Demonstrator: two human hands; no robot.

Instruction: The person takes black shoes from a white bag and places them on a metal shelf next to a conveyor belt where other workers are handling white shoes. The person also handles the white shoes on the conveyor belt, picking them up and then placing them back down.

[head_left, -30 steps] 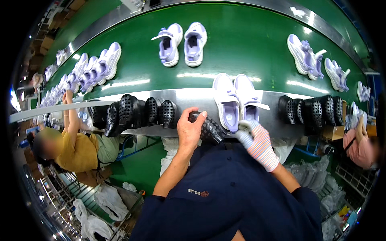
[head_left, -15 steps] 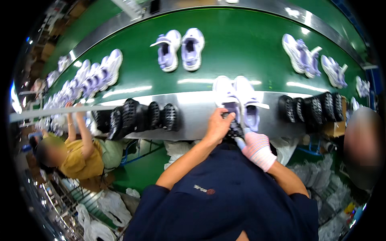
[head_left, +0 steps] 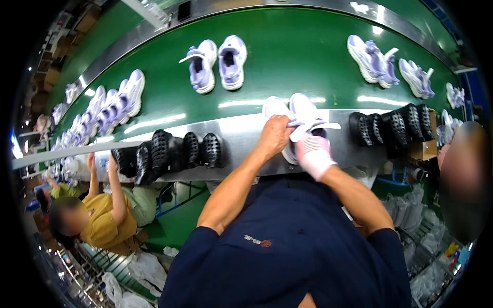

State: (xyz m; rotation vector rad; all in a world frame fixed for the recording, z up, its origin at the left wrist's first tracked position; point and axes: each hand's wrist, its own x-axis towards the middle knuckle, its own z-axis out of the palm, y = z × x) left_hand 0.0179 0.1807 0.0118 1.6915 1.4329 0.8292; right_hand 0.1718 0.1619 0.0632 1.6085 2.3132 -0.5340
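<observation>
1. White-and-lavender strapped sneakers (head_left: 304, 109), a pair, sit side by side on the near grey steel ledge of the green-topped bench (head_left: 239, 146), toes pointing away from us; the hands cover much of their heel ends.
2. Our bare left hand (head_left: 276, 134) is at the left sneaker, its grip closed down, fingers curled in and seemingly pinching the white strap (head_left: 298, 134).
3. Our right hand (head_left: 314, 154), in a pale knitted glove with coloured stripes, lies over the heel end of the right sneaker; we cannot tell how far that grip is open or what it holds.
4. Half a second ago our left hand was at the left sneaker's opening with a black studded form; it has since moved forward to the strap. The glove has come forward too, from behind the heels.
5. Glossy black studded forms (head_left: 162, 149) stand in rows on the ledge, left and right of the pair.
6. On our navy short-sleeved shirt (head_left: 287, 272) we find small pale lettering (head_left: 250, 238) beside a reddish emblem (head_left: 266, 243).
</observation>
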